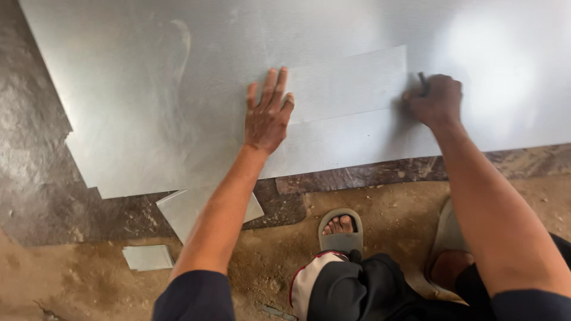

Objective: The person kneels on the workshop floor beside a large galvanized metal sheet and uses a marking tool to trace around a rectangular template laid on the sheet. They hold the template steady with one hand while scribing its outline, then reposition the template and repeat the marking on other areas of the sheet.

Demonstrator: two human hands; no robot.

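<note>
Left hand (pixel 267 116) flat on metal strip (pixel 348 83); right hand (pixel 437 98) grips marker (pixel 422 82).

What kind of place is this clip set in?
Probably an informal sheet-metal workshop with work done at floor level. A large metal sheet lies on a dirt floor, cut offcuts lie nearby, and the left hand presses a strip flat while the right hand holds a small marking tool.

Bright daylight, glare on metal sheet (pixel 148 89), soft focus
</note>
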